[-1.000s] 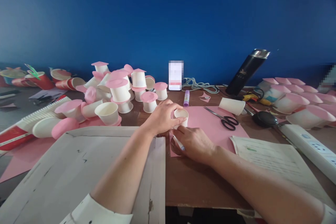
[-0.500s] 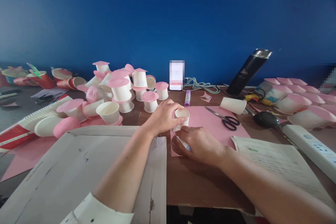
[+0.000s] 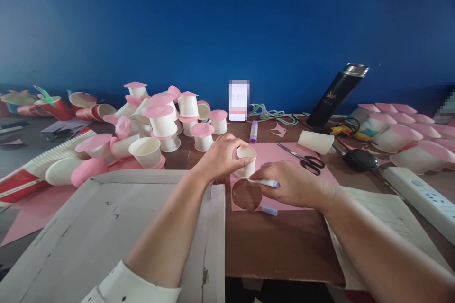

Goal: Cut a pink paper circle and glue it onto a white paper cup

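On the pink paper sheet point(image 3: 277, 156) stands a white paper cup point(image 3: 248, 162), with my left hand point(image 3: 224, 157) closed around its left side. My right hand point(image 3: 289, 184) grips a white marker pen point(image 3: 265, 182) with a purplish end, its tip close to the cup's base on the right. Just in front of the cup, a round hole in the sheet shows brown table. A purple pen cap point(image 3: 269, 210) lies at the sheet's front edge. Black-handled scissors point(image 3: 305, 160) rest on the sheet's right side, and a glue stick point(image 3: 253, 131) lies behind the cup.
Many pink-topped paper cups point(image 3: 161, 118) are heaped at the left, more point(image 3: 398, 128) at the right. A white box lid point(image 3: 117, 227) covers the near left. A black flask point(image 3: 337, 97) leans by the wall; a power strip point(image 3: 423, 199) lies right.
My right hand has swung from the cup's front round to its right side with the marker pen. The round hole and the pen cap now show fully. My left hand stays on the cup.
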Action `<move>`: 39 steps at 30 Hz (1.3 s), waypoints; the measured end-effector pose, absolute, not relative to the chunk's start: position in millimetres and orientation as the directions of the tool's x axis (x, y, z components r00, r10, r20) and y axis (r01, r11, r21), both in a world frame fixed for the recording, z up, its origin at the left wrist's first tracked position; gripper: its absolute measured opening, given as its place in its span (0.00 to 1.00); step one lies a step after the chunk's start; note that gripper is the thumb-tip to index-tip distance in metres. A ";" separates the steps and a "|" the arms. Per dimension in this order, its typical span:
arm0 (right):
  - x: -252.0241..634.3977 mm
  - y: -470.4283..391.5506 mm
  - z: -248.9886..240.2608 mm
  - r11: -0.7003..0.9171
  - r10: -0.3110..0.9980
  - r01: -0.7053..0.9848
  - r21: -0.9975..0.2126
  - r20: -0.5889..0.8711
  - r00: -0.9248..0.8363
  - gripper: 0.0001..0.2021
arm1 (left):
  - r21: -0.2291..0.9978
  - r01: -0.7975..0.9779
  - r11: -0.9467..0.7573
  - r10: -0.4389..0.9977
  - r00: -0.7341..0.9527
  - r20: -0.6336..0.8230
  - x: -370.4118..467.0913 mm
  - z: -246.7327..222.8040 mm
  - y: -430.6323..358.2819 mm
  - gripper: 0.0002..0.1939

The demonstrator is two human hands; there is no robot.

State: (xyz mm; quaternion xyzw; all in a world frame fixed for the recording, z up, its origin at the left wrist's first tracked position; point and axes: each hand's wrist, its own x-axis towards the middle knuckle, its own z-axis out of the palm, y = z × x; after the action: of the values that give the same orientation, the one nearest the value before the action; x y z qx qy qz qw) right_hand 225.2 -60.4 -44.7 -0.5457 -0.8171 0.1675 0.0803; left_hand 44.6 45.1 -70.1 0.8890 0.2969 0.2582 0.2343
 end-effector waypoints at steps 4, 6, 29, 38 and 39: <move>229.8 -58.8 -44.8 0.312 0.934 0.856 -0.412 -0.033 -0.356 0.13 | 0.573 0.411 -0.709 0.654 0.688 0.315 44.5 -69.3 44.3 0.17; 235.7 -57.8 -43.1 0.282 0.941 0.822 -0.495 -0.026 -0.339 0.11 | 0.575 0.415 -0.705 0.656 0.689 0.307 45.0 -69.4 44.5 0.17; 245.2 -27.2 -87.4 0.379 0.811 0.311 -0.872 0.475 0.342 0.16 | 0.657 0.368 -0.659 0.737 0.138 0.662 46.3 -70.9 50.9 0.25; 248.7 -26.7 -86.9 0.363 0.791 0.308 -0.880 0.465 0.397 0.18 | 0.717 0.220 -0.661 0.747 0.100 0.658 51.2 -81.2 55.9 0.29; 249.0 -26.6 -86.9 0.367 0.787 0.305 -0.879 0.468 0.403 0.19 | 0.724 0.212 -0.657 0.752 0.114 0.649 51.0 -81.4 56.8 0.30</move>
State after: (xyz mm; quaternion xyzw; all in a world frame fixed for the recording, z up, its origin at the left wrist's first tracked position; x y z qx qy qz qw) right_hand 249.0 -26.6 -86.9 -0.5310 -0.5140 0.1859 0.6475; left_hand 51.0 56.8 -81.4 0.7079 0.3404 0.5720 0.2363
